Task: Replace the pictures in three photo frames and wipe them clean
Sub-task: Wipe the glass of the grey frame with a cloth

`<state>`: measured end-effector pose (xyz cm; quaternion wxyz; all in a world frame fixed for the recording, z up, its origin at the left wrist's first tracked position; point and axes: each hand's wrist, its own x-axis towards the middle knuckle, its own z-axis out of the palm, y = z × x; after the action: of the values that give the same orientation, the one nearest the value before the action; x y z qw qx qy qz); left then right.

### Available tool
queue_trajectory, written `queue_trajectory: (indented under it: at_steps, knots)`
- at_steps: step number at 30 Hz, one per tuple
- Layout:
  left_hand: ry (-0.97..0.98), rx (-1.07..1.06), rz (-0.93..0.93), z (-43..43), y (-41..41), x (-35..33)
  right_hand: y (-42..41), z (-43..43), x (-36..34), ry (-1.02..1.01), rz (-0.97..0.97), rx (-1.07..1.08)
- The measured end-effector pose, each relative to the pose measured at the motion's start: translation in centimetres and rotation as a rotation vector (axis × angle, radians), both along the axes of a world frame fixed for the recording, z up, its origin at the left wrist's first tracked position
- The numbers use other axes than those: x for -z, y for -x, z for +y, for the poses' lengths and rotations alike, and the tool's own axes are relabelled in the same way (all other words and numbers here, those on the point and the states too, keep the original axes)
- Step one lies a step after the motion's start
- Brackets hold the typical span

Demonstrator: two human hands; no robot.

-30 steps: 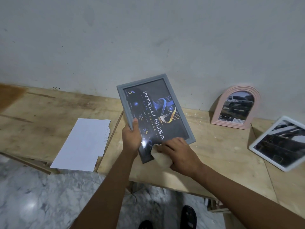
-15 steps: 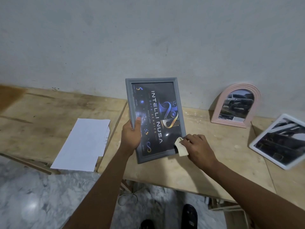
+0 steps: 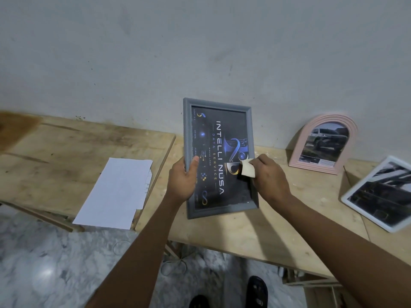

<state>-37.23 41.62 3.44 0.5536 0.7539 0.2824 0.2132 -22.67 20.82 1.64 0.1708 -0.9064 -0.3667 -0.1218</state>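
A grey rectangular photo frame [image 3: 219, 112] with a dark "Intelli Nusa" picture stands nearly upright on its lower edge on the wooden table [image 3: 278, 230]. My left hand [image 3: 183, 180] grips its left side, thumb on the front. My right hand [image 3: 270, 178] pinches a small beige cloth [image 3: 248, 168] against the glass near the frame's right side. A pink arched frame [image 3: 299, 147] with a car photo leans on the wall to the right. A white frame [image 3: 350, 194] with a dark photo lies tilted at the far right.
A stack of white paper sheets [image 3: 120, 192] lies across the gap between two wooden table tops, left of the grey frame. A grey wall [image 3: 200, 52] backs the table. Marble floor [image 3: 44, 263] and my dark sandals [image 3: 258, 292] show below.
The grey frame has been turned from a tilted pose to nearly upright. My right hand with the cloth has moved from the lower glass up to the right side.
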Motion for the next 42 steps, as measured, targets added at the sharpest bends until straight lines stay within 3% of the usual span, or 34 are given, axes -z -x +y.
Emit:
queue_trajectory:
  at_steps: [12,20,26,29,34,37,40,42]
  knots:
    - [0.015,0.035,-0.003,-1.4,-0.6,0.2,-0.2,-1.7,-0.2,0.067,0.061,0.010]
    - [0.033,0.137,-0.002,-1.9,0.0,1.1,-2.9,0.8,-3.4,-0.257,0.139,0.269]
    - [0.128,0.092,-0.016,-3.1,0.0,1.5,-1.8,1.4,-3.4,-0.259,0.049,-0.027]
    - [0.153,0.087,-0.033,-3.2,-0.4,1.7,1.3,1.2,-0.8,-0.271,0.073,-0.074]
    - [0.154,0.021,-0.029,-2.6,-0.1,3.3,6.1,-0.4,2.7,-0.261,0.173,-0.273]
    - [0.164,-0.160,0.011,-1.9,-0.2,3.4,5.9,-1.8,2.9,-0.207,0.335,-0.417]
    - [0.132,-0.409,0.015,-0.2,-0.6,3.4,4.4,-4.0,3.3,-0.273,0.352,-0.241]
    - [0.137,-0.507,0.005,0.6,-0.8,3.4,3.2,-5.5,4.0,-0.172,0.398,-0.082]
